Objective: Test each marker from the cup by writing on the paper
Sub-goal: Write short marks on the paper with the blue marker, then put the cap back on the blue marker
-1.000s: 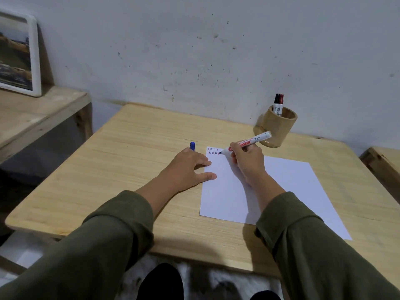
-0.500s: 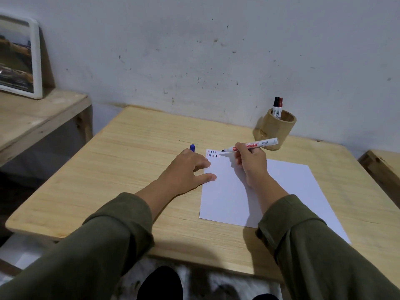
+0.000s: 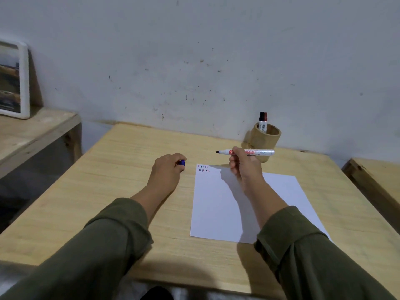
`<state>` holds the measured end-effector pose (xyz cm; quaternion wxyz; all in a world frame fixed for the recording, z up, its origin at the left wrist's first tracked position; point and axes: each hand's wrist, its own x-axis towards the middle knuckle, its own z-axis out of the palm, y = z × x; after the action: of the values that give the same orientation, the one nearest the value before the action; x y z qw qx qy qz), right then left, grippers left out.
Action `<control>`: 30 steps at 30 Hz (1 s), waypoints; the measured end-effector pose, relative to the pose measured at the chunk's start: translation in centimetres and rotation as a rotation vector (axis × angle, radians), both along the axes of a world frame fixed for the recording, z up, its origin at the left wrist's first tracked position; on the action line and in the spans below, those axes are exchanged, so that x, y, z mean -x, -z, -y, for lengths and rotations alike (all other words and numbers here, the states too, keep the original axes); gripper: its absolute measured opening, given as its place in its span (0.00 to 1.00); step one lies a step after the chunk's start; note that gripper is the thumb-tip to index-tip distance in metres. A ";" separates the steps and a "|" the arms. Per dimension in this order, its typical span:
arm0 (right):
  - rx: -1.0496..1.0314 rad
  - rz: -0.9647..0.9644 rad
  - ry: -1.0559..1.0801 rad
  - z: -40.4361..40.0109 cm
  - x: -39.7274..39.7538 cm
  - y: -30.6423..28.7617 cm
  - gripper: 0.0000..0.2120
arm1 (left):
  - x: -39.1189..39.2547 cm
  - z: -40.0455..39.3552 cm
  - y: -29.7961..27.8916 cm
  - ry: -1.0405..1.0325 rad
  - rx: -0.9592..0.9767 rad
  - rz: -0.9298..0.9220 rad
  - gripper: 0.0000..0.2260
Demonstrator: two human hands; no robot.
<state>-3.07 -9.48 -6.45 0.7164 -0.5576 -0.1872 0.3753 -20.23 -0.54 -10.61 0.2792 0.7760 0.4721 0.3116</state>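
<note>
So the big change first: the right hand (image 3: 244, 167) has been lifted clear of the paper (image 3: 218, 204), and the marker (image 3: 246, 152) that was touching the top left corner of the sheet a second ago is now held up in the air, roughly level, tip pointed toward the left of the frame. Two short rows of test strokes (image 3: 203, 168) can be seen at that corner, so this marker's check is probably done and recapping looks like the next bit.

The left hand (image 3: 167, 172) has been pulled off the sheet's edge too and is now curled on the table (image 3: 121, 169), left of the paper. A blue cap (image 3: 182, 163) is pinched at its fingertips, only a little of it showing.

Grip-wise: the right hand's fingers are wrapped snugly around the middle of the marker barrel, no slack visible.

Up in the upper right of centre, the cup (image 3: 265, 139) is sat against the wall with two capped markers (image 3: 263, 122) left inside, likely waiting to be tested.
</note>
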 end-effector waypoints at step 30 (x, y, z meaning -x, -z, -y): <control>-0.169 0.041 -0.043 2.9 -0.4 -5.8 0.11 | -6.8 5.2 -9.1 0.168 0.361 0.615 0.01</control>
<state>-2.69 -12.39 -0.65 0.7487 -0.4985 -0.2449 0.3619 -13.41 -5.73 -1.53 0.5653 0.6204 0.3481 0.4177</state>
